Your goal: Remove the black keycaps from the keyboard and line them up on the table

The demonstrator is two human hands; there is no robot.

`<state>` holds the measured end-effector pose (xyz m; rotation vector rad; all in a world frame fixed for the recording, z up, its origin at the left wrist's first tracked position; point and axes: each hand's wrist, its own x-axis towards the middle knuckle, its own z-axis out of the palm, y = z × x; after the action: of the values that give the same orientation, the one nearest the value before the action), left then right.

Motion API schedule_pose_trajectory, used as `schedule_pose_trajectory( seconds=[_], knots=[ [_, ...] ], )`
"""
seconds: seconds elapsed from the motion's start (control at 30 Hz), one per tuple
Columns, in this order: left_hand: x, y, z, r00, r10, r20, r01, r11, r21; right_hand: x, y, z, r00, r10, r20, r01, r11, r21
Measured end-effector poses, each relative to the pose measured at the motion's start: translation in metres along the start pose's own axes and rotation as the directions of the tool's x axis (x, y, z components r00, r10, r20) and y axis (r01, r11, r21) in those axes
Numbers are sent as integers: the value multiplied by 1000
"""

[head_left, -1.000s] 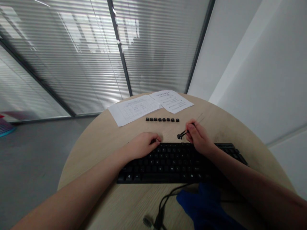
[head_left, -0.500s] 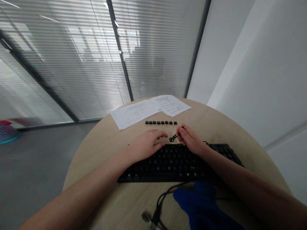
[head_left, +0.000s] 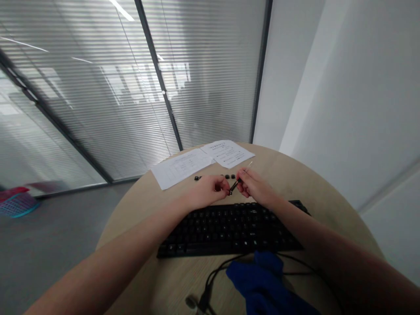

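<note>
Several small black keycaps [head_left: 227, 176] sit in a row on the round wooden table [head_left: 315, 188], partly hidden behind the left hand [head_left: 208, 190]; the spacing looks deliberate, perhaps to keep them in order. The right hand [head_left: 256, 188] is closed around a slim wire keycap puller [head_left: 235, 185], pinched partway along its length, probably because that grip gives fine control of the prongs. At the lower end of the puller is a dark keycap [head_left: 230, 192]. The left thumb and forefinger curl in to meet it, seemingly to steady or free it, though whether they grip it firmly one cannot tell.

The black keyboard [head_left: 213, 236] lies lengthwise just in front of the person, its far edge close under both hands, so the reach between keys and row is short. Nearer the body are a black cable [head_left: 210, 280] and a crumpled blue cloth [head_left: 265, 280], off the keys. Two printed sheets [head_left: 182, 166] lie beyond the row, overlapping or touching, apparently set back to leave working room.
</note>
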<state>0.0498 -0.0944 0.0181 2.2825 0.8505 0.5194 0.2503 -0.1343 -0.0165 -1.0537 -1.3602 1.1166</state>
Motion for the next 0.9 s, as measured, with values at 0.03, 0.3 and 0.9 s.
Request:
schedule_pose_trajectory(
  seconds=[0.03,0.3,0.9],
  knots=[
    [3,0,-4,1000,4,11,-4,999,-50,2,-6,-3,1000,12,-1,-12,1000,-4],
    [77,-21,-1,994,11,-105,2,992,124,13,-65,-41,957,-56,-286,78,995,65],
    [135,-44,31,973,97,211,-217,700,680,10,-89,-58,893,-128,-431,199,972,123]
  ],
)
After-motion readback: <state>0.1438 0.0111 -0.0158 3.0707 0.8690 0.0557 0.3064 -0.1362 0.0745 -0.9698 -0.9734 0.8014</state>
